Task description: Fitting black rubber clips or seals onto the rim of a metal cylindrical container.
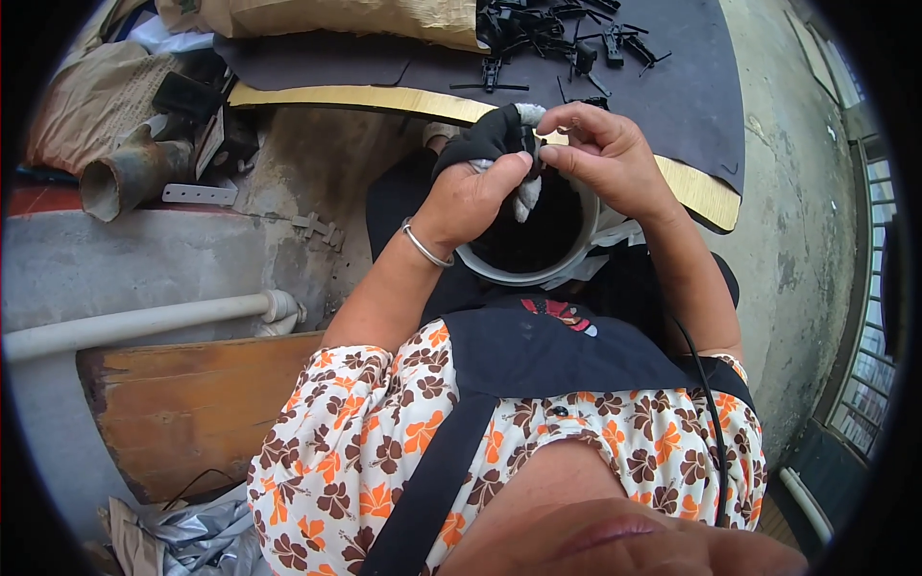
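Observation:
My left hand [471, 187] wears a black and grey glove over its fingers, with the thumb bare. It is closed on a small black part [539, 152], whose exact kind is hard to make out. My bare right hand [615, 158] comes from the other side, its thumb and forefinger pinched at the same part. Both hands are above a pale round bucket [523, 279] between my legs, its inside dark. Just beyond the hands, several black plastic clip-like pieces [581, 60] with thin arms lie loose on the table.
The table has a dark mat [682, 106] and a golden-yellow edge [355, 97] close to my hands. Brown paper sacking [327, 17] lies across its far left. A rusty metal pipe [134, 178], a white pipe [144, 322] and a wooden board [192, 413] are at my left.

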Available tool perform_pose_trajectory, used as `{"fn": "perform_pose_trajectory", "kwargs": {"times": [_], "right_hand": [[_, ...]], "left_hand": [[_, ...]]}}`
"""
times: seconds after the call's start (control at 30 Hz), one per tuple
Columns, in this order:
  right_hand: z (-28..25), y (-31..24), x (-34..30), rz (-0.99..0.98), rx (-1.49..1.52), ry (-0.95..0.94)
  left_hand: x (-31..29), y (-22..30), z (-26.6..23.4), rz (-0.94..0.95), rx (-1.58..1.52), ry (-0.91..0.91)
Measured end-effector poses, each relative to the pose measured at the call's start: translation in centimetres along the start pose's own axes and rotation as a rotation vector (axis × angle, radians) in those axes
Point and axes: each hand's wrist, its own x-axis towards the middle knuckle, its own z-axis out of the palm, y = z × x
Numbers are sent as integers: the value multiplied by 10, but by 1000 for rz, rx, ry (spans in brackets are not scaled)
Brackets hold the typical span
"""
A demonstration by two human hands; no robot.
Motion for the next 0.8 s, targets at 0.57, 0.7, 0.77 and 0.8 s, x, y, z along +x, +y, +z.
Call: {"fn": "perform_pose_trajectory", "kwargs": {"times": [0.57, 0.7, 0.77, 0.8], "right_hand": [[0, -6, -5, -49, -312, -108], [4, -3, -5, -23, -204, -51], [5, -4, -6, -5, -176, -40], [5, -6, -7, -16, -195, -61]], "left_hand": [[1, -3, 2, -15, -203, -57], [1, -1, 4, 28, 18, -69], [1, -4, 2, 118, 132, -58], [1, -6, 1, 118, 132, -58]]}}
